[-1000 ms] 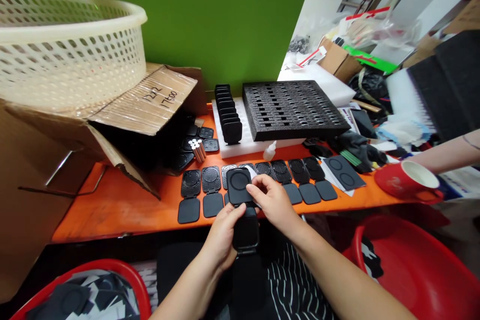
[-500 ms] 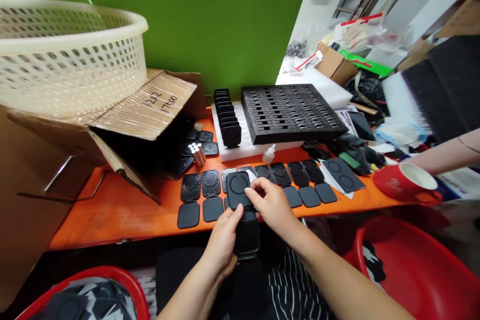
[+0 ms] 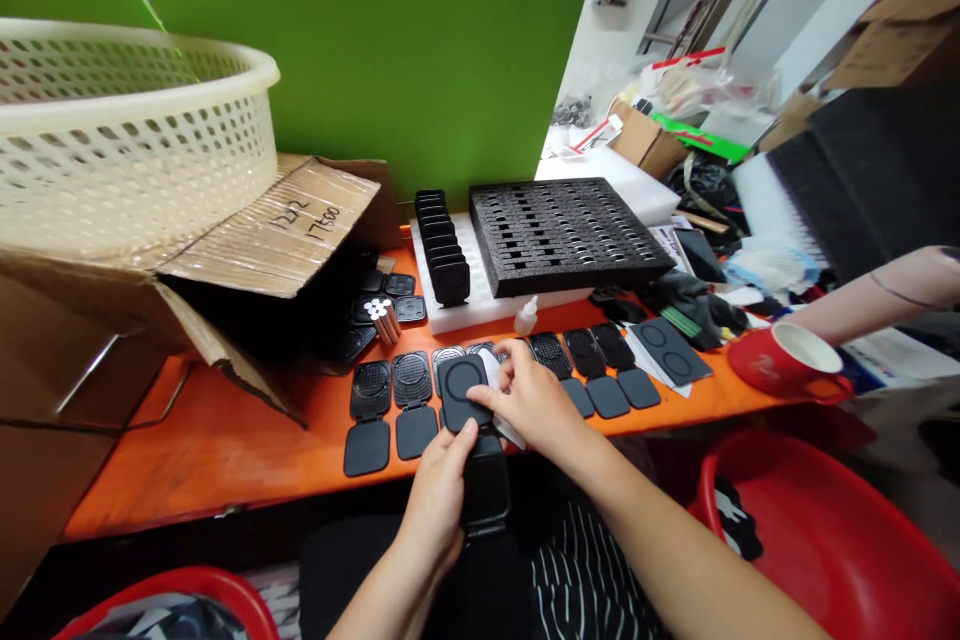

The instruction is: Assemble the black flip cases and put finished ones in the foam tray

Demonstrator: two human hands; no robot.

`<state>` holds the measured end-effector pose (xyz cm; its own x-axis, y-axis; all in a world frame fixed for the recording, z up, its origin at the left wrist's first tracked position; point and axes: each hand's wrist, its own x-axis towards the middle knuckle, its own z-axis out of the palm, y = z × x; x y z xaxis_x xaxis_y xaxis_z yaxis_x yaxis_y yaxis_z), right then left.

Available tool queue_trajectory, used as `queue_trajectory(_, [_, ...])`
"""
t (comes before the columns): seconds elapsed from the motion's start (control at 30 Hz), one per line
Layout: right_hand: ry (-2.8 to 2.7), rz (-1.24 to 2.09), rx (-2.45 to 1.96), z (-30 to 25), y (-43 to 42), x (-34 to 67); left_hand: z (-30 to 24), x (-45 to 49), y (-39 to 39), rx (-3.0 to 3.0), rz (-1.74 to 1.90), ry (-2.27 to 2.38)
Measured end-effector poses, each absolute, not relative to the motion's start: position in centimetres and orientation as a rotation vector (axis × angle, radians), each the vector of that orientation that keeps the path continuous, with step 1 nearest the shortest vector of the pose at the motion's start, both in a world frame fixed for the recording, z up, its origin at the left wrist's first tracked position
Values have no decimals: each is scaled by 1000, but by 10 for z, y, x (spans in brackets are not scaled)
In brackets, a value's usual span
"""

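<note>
My left hand (image 3: pixel 439 495) is closed around the lower half of a black hinged flat pad (image 3: pixel 463 390), which it holds over the front edge of the orange table (image 3: pixel 225 430). My right hand (image 3: pixel 529 400) pinches the pad's upper half at its right edge, with a white strip showing under the fingers. Behind my hands a row of several similar black hinged pieces (image 3: pixel 409 395) lies open on the table, more of them (image 3: pixel 600 365) to the right.
A cardboard box (image 3: pixel 247 250) with a cream perforated basket (image 3: pixel 127 130) on it stands at left. A black foam tray (image 3: pixel 562 235) and stacked black parts (image 3: pixel 442 245) sit on white foam. A red mug (image 3: pixel 787 365) and another person's arm (image 3: pixel 885 295) are at right. Red tubs (image 3: pixel 817 510) stand below.
The view has drifted left and down. My right hand slid up along the pad's right edge; my left hand keeps its hold on the lower half.
</note>
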<state>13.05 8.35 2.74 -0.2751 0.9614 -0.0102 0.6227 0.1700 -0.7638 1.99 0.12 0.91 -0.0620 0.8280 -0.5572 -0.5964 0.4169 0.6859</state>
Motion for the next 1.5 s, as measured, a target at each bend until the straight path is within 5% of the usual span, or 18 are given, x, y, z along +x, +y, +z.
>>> queue_trajectory(0.2, [-1588,1703,-1033,26,100,126,16,20,-1,329,1146,1058])
queue_trajectory(0.33, [-1427,1840,-1018,42,107,134,20,3,4,280,1266,961])
queue_trajectory(0.53, [-1498,1049,-907,105,90,169,27,-41,3,178,1771,1245])
queue_trajectory(0.67, [-1919,451,-408,112,58,166,35,-38,-7,85,1401,1080])
queue_trajectory(0.83, [-2284,201,-41,68,29,150,38,-25,-9,33,1146,784])
queue_trajectory(1.0, [-2225,584,-369,23,31,166,32,-22,-5,92,1094,964])
queue_trajectory(1.13, [-1138,1274,-1105,3,81,173,25,-14,-6,144,1075,1071])
queue_trajectory(1.27, [-330,1733,-1120,-5,147,166,18,-6,-10,175,1003,1065])
queue_trajectory(1.5, [-182,1825,-1103,-12,173,151,7,4,-19,191,907,991])
